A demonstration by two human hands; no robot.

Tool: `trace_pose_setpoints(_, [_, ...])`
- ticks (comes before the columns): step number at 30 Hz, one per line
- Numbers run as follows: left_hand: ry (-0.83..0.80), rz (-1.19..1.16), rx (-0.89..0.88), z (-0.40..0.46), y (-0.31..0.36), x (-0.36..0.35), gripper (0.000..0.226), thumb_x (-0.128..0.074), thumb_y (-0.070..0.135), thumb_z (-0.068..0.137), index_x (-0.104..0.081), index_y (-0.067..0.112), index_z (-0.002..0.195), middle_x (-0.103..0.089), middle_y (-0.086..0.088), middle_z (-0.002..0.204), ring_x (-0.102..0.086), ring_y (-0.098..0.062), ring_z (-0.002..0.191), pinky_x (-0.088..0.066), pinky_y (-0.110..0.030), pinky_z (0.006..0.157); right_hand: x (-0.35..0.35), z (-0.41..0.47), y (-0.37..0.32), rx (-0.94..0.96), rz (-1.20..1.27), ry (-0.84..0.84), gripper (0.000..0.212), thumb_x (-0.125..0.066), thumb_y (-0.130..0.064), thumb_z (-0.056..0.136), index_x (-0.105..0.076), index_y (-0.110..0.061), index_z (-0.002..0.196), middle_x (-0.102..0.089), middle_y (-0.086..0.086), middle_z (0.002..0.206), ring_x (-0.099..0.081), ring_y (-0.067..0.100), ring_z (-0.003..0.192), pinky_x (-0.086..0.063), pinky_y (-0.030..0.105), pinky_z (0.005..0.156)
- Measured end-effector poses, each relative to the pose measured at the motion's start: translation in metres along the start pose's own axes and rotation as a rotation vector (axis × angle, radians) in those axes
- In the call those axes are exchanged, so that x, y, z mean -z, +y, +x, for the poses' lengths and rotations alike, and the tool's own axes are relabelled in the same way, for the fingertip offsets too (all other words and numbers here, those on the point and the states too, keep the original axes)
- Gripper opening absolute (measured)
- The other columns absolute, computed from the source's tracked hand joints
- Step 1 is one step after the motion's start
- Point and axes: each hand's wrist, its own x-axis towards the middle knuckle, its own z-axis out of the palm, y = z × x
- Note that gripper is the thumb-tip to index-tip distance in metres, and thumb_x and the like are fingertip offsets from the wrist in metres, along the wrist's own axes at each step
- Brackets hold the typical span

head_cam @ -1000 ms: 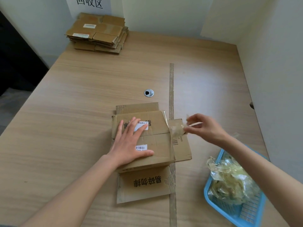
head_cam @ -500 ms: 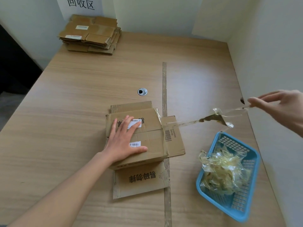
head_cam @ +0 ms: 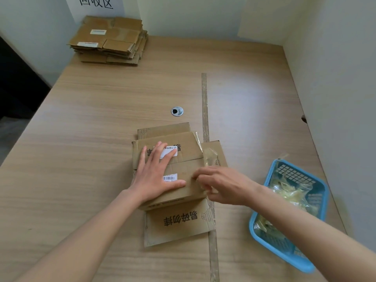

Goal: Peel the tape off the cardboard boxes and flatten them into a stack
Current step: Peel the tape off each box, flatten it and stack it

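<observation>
Fingers [head_cam: 162, 155] of the left hand [head_cam: 156, 176] lie straight and spread, flat on top of the cardboard box [head_cam: 183, 143], thumb stretched out twd the right just under a barcode label [head_cam: 170, 177]; index tip overlaps a white label [head_cam: 169, 153] farther up. Right hand [head_cam: 221, 185] sits at the box's right near corner, fingers curled inward w/ tips at the top face by the edge, where clear tape [head_cam: 209, 157] runs along the box's right side. Looks like a pinch at the tape end, but can't tell for sure, the contact is blurred and partly hidden by the hand itself.

Box sits mid-counter, flaps folded out on three sides: one far, one right, one near w/ printed black characters [head_cam: 180, 218] on it. Loose crinkled tape stands up off the right flap [head_cam: 220, 151].

Wooden counter [head_cam: 91, 139] has a thin strip [head_cam: 205, 102] running front to back, passing just right of the box and under its near flap corner. Round metal grommet [head_cam: 177, 111] lies a bit beyond the box. Blue basket [head_cam: 319, 192] to the right, near the right forearm, filled w/ crumpled clear tape scraps [head_cam: 289, 192]. Far left corner: stack of flattened boxes [head_cam: 109, 39] against the wall, under a white sign [head_cam: 95, 5] w/ black characters.
</observation>
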Motion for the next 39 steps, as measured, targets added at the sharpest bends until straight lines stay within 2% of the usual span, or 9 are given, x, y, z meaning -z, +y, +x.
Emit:
trace_pose_setpoints(4, [-0.013,-0.006,-0.003,-0.001,0.001,0.001,0.112,-0.046,0.094,0.073,-0.014,0.033,0.161,0.001,0.008,0.166,0.017,-0.009,0.154,0.020,-0.047,0.122,0.000,-0.005,0.007,-0.006,-0.078,0.089,0.018,-0.059,-0.021,0.083,-0.047,-0.020,0.095,-0.057,-0.006,0.089,-0.051,0.018,0.077,-0.048,0.034,0.072])
trace_pose_setpoints(7, [-0.016,-0.017,-0.009,0.000,0.001,0.002,0.111,-0.043,0.096,0.072,-0.013,0.035,0.161,0.001,0.008,0.166,0.016,-0.008,0.155,0.018,-0.048,0.123,0.005,0.003,0.005,-0.049,-0.044,0.056,0.047,-0.068,-0.035,0.083,-0.041,-0.021,0.120,-0.063,-0.007,0.101,-0.054,0.017,0.076,-0.041,0.032,0.076])
trace_pose_setpoints(11, [-0.011,-0.015,-0.016,0.000,-0.002,0.001,0.112,-0.037,0.098,0.070,-0.013,0.035,0.160,-0.001,0.007,0.167,0.012,-0.009,0.155,0.013,-0.050,0.125,0.003,0.015,0.010,0.000,-0.208,-0.076,0.083,-0.075,-0.057,0.078,-0.030,-0.037,0.144,-0.052,-0.006,0.129,-0.057,0.014,0.099,-0.043,0.034,0.086])
trace_pose_setpoints(14, [-0.011,-0.006,-0.018,0.001,-0.003,0.001,0.110,-0.041,0.096,0.072,-0.015,0.034,0.160,-0.002,0.007,0.167,0.011,-0.010,0.156,0.012,-0.050,0.125,-0.012,0.011,0.013,0.083,-0.305,-0.013,0.049,-0.082,-0.046,0.077,-0.052,-0.032,0.114,-0.050,-0.004,0.113,-0.053,0.017,0.095,-0.043,0.032,0.081])
trace_pose_setpoints(17, [-0.007,0.011,-0.027,0.002,-0.004,0.000,0.109,-0.042,0.096,0.073,-0.017,0.034,0.159,-0.003,0.005,0.167,0.009,-0.012,0.156,0.011,-0.051,0.125,-0.021,0.004,0.017,0.135,-0.317,0.090,0.027,-0.079,-0.038,0.083,-0.056,-0.027,0.091,-0.052,-0.006,0.096,-0.051,0.017,0.086,-0.038,0.029,0.075])
trace_pose_setpoints(23, [-0.010,-0.006,-0.038,0.002,-0.007,0.000,0.111,-0.037,0.098,0.071,-0.018,0.035,0.160,-0.004,0.007,0.166,0.008,-0.010,0.156,0.011,-0.050,0.125,-0.020,0.006,0.018,0.029,-0.172,0.065,0.044,-0.083,-0.045,0.077,-0.054,-0.029,0.107,-0.058,-0.010,0.097,-0.049,0.013,0.090,-0.040,0.029,0.078])
trace_pose_setpoints(32, [-0.020,-0.008,-0.063,0.004,-0.005,-0.001,0.108,-0.038,0.097,0.071,-0.021,0.037,0.159,-0.006,0.008,0.167,0.007,-0.009,0.156,0.008,-0.049,0.125,-0.029,-0.006,0.018,0.111,-0.147,0.128,0.011,-0.073,-0.023,0.089,-0.062,-0.021,0.092,-0.057,-0.007,0.092,-0.046,0.015,0.089,-0.047,0.029,0.075])
trace_pose_setpoints(37, [-0.047,-0.006,-0.100,0.006,-0.006,0.002,0.105,-0.042,0.096,0.072,-0.019,0.040,0.158,-0.006,0.011,0.167,0.009,-0.007,0.155,0.011,-0.047,0.125,-0.029,-0.027,0.028,-0.076,0.259,0.162,0.027,-0.077,-0.041,0.086,-0.060,-0.020,0.082,-0.055,-0.016,0.087,-0.048,0.004,0.085,-0.043,0.018,0.073])
trace_pose_setpoints(39, [-0.064,-0.011,-0.127,0.006,-0.006,0.003,0.105,-0.044,0.095,0.073,-0.018,0.040,0.158,-0.004,0.011,0.166,0.010,-0.006,0.155,0.014,-0.046,0.125,-0.015,-0.043,0.042,-0.271,0.525,0.242,0.032,-0.078,-0.040,0.083,-0.060,-0.014,0.079,-0.059,-0.007,0.078,-0.056,0.007,0.074,-0.048,0.021,0.068])
